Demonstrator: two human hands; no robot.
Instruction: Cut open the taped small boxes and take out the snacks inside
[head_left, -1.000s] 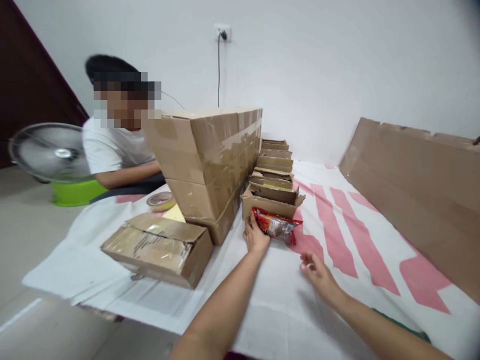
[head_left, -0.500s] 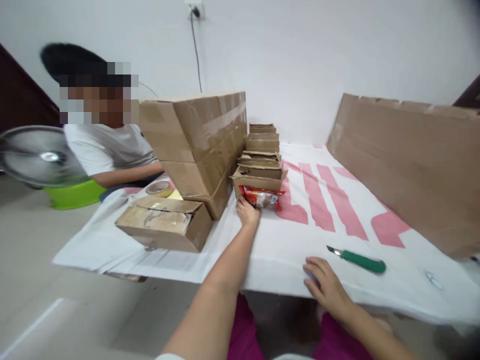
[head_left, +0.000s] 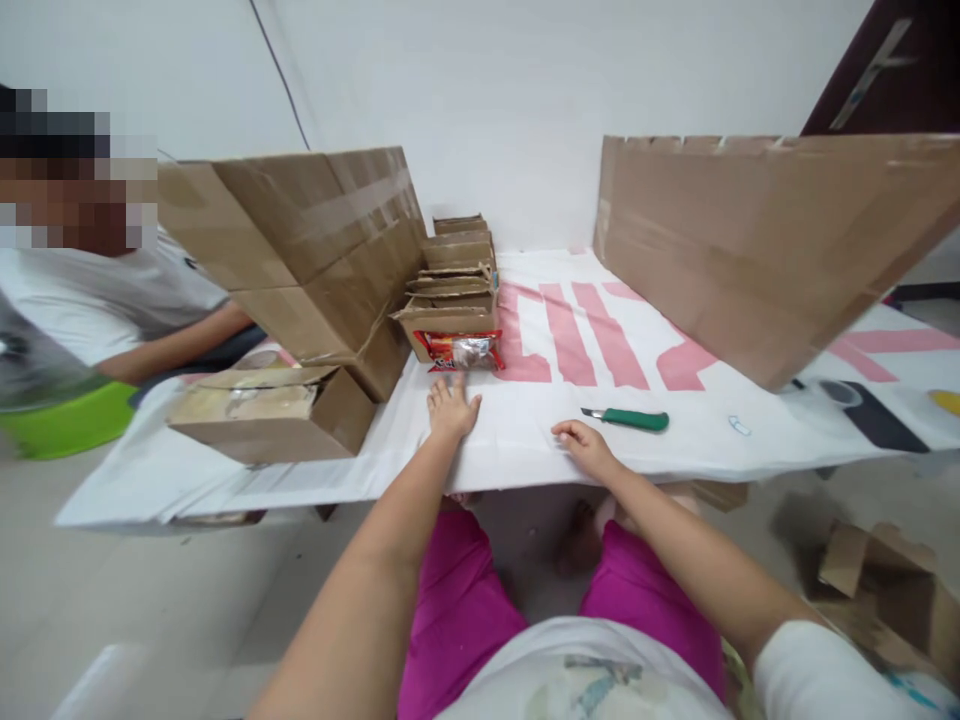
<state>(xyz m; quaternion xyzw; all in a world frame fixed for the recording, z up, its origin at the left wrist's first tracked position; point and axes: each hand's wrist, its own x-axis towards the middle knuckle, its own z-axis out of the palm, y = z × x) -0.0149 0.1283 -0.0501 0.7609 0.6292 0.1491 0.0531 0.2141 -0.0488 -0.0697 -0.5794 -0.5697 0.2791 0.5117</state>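
Observation:
My left hand (head_left: 451, 407) lies on the cloth with its fingers spread and nothing in it. Just beyond its fingertips is a red packet with a clear window (head_left: 472, 350), resting against the front of the nearest open cardboard box (head_left: 450, 318). My right hand (head_left: 587, 450) is at the table's near edge, empty, its fingers loosely bent and apart. Close to it lies a green-handled utility knife (head_left: 634, 419), blade pointing left.
Several open boxes run back in a row beside a wall of stacked, taped cartons (head_left: 315, 230). A closed carton (head_left: 262, 425) sits at front left. A large cardboard panel (head_left: 735, 230) stands at right, near a dark flat object (head_left: 877, 415). At left sits another person (head_left: 127, 310).
My left hand has let go of the red packet and drawn back toward me, leaving it against the box. The view has turned right and down.

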